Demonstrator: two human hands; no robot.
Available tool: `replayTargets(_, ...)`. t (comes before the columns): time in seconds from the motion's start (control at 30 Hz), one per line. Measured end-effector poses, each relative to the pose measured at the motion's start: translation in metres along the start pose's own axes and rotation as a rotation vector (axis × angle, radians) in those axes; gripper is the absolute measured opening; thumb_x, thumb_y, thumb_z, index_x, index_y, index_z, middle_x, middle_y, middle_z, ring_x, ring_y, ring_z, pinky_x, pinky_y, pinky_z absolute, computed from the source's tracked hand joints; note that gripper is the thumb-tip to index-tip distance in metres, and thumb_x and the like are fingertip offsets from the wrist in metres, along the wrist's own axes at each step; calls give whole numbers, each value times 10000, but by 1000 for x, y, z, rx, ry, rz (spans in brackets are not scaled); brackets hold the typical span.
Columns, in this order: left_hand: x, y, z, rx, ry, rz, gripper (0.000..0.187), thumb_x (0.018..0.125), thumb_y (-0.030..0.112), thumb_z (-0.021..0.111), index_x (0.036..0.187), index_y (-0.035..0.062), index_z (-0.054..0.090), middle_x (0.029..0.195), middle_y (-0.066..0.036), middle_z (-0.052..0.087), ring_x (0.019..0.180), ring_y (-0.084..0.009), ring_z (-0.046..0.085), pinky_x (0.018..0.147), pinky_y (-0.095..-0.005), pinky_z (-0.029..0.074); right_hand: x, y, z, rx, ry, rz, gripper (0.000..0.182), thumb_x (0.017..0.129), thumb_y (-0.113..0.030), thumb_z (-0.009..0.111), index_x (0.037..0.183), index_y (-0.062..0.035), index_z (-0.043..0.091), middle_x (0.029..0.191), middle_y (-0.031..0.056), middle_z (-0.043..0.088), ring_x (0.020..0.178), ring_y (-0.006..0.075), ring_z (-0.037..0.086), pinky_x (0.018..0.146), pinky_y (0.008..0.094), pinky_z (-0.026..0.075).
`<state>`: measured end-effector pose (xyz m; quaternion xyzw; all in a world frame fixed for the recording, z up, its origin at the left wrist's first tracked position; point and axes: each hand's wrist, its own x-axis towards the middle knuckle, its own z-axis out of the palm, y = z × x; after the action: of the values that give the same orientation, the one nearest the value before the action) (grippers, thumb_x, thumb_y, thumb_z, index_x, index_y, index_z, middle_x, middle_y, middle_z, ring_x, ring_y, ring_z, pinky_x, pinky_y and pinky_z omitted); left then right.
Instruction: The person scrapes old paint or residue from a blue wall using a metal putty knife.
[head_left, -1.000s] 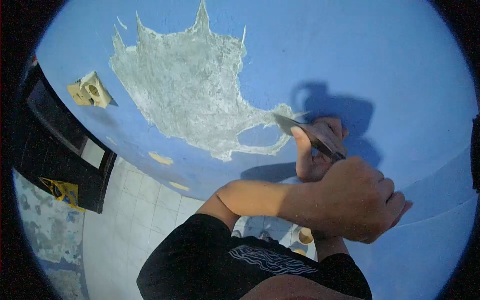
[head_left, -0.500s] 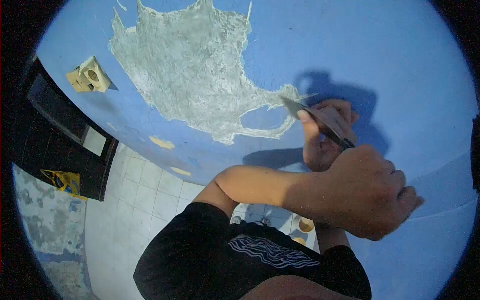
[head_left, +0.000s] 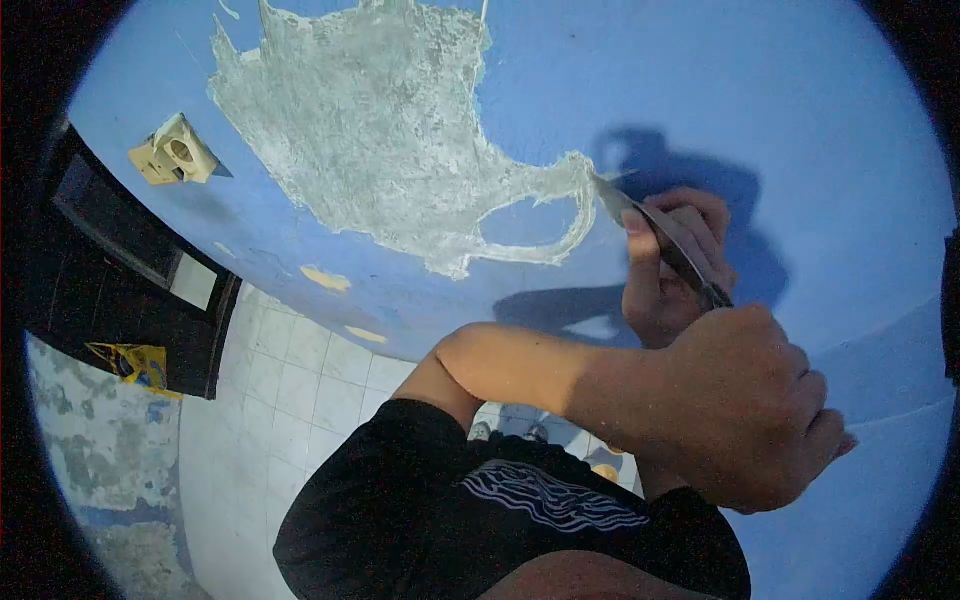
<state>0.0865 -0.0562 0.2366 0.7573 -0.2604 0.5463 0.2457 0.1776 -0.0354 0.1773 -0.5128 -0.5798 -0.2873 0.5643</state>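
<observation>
a cream box (head_left: 172,152) juts from the blue wall (head_left: 800,90), then comes a ragged grey patch (head_left: 350,115); at its looped right edge is the tip of the scraper (head_left: 678,248). the right hand (head_left: 660,300) pinches the blade (head_left: 613,200) between thumb and fingers; the left hand (head_left: 740,405) is curled in a fist round the dark handle (head_left: 717,296), mostly hiding it.

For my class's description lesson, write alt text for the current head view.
A left hand grips a scraper and the right hand holds its blade by the edge of a ragged grey patch on a blue wall.
</observation>
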Motion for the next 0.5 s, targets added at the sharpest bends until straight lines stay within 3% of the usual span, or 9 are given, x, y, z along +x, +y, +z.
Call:
replayTargets(0.07, -3, -4, 0, -13, -12, 22, 248, 817, 205, 673, 647, 30, 629, 484, -55, 527, 407, -204, 551, 354, -368, 401, -2, 3, 3, -74, -41, -69, 36, 799, -27, 681, 814, 6, 685, 747, 67, 654, 846, 238, 611, 850, 356, 368)
replayTargets(0.17, -11, -8, 7, 48, -2, 2, 328, 725, 234, 752, 573, 89, 500, 516, -14, 404, 424, -180, 474, 369, -357, 354, -7, 5, 11, -68, 33, -67, 40, 797, -32, 681, 799, 8, 678, 750, 69, 659, 852, 246, 615, 866, 360, 367)
replayTargets(0.23, -2, -6, 7, 85, -39, -59, 270, 836, 208, 662, 632, 35, 620, 479, -63, 526, 402, -205, 550, 358, -364, 416, -4, 1, 4, -67, -8, -25, 43, 793, -39, 686, 799, 2, 676, 758, 68, 665, 845, 242, 621, 866, 362, 363)
replayTargets(0.4, -7, -10, -1, -18, -111, -19, 282, 846, 217, 650, 637, 31, 616, 486, -64, 531, 406, -205, 551, 359, -368, 421, -9, 13, 8, -59, 35, -115, 47, 788, -52, 698, 800, -12, 676, 783, 65, 677, 835, 232, 629, 878, 361, 349)
replayTargets(0.5, -13, -13, 10, 53, -138, 6, 276, 848, 214, 645, 650, 24, 618, 498, -65, 540, 420, -207, 562, 363, -377, 428, -17, 8, 14, -56, 64, -26, 37, 786, -43, 696, 797, -15, 676, 786, 64, 676, 830, 232, 630, 860, 369, 375)
